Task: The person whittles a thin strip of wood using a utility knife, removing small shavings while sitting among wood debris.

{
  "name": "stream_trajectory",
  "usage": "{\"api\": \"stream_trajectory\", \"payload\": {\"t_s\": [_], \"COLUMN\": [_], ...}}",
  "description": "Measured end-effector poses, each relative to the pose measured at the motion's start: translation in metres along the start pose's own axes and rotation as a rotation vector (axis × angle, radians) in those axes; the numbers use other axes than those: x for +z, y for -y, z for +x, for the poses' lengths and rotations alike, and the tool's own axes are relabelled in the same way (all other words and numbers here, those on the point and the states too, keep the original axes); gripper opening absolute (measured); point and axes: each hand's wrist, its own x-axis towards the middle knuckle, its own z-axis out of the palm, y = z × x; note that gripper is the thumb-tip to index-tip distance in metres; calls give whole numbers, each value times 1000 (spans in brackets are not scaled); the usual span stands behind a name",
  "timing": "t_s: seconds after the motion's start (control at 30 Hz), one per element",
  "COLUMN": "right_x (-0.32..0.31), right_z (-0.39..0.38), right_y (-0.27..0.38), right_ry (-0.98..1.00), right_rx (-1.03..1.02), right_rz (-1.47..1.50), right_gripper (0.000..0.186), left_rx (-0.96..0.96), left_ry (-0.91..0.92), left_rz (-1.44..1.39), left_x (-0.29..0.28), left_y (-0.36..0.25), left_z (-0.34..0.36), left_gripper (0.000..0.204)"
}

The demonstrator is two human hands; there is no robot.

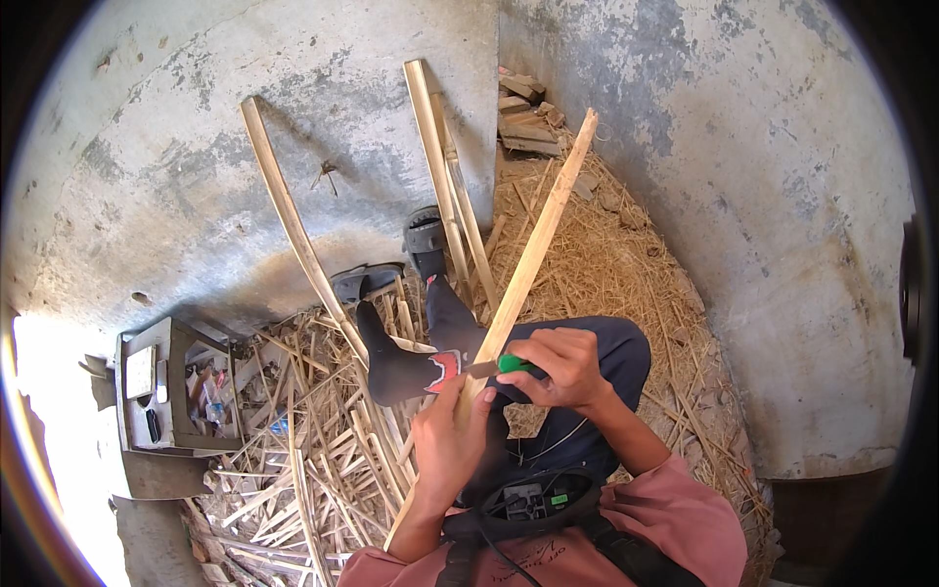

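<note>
A long pale wooden strip [538, 249] slants up and away from my lap. My left hand [452, 438] is closed round its near part, thumb and fingers on either side. In my right hand [564, 367] is a green-and-black-handled tool [511, 364], gripped in a fist. Its short grey metal blade [481, 370] lies across the strip, just beyond my left fingertips. Part of the blade and the strip's near end are hidden by my hands and arm, so I cannot tell exactly what kind of blade it is.
Wooden strips [284, 201] and more strips [437, 157] lean against the grey wall [362, 88]. Split sticks [323, 479] litter the floor at left, shavings [606, 264] at right. A wooden box [181, 391] holds odds and ends. Wood pieces [528, 117] lie in the far corner.
</note>
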Motion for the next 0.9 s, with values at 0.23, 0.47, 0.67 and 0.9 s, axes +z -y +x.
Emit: {"api": "stream_trajectory", "payload": {"t_s": [0.23, 0.47, 0.67, 0.9], "right_x": [-10, -16, -20, -23], "right_z": [5, 8, 10, 15], "right_y": [0, -18, -30, -58], "right_ry": [52, -42, -49, -91], "right_rx": [-23, 88, 112, 151], "right_rz": [-77, -38, -25, -35], "right_gripper": [30, 30, 30, 31], "left_rx": [-15, 0, -45, -101], "left_ry": [31, 18, 44, 69], "left_rz": [15, -58, -79, -77], "left_x": [-6, -7, -12, -15], "left_y": [-3, 5, 5, 16], "left_z": [-2, -11, -15, -24], "left_gripper": [28, 22, 21, 24]}}
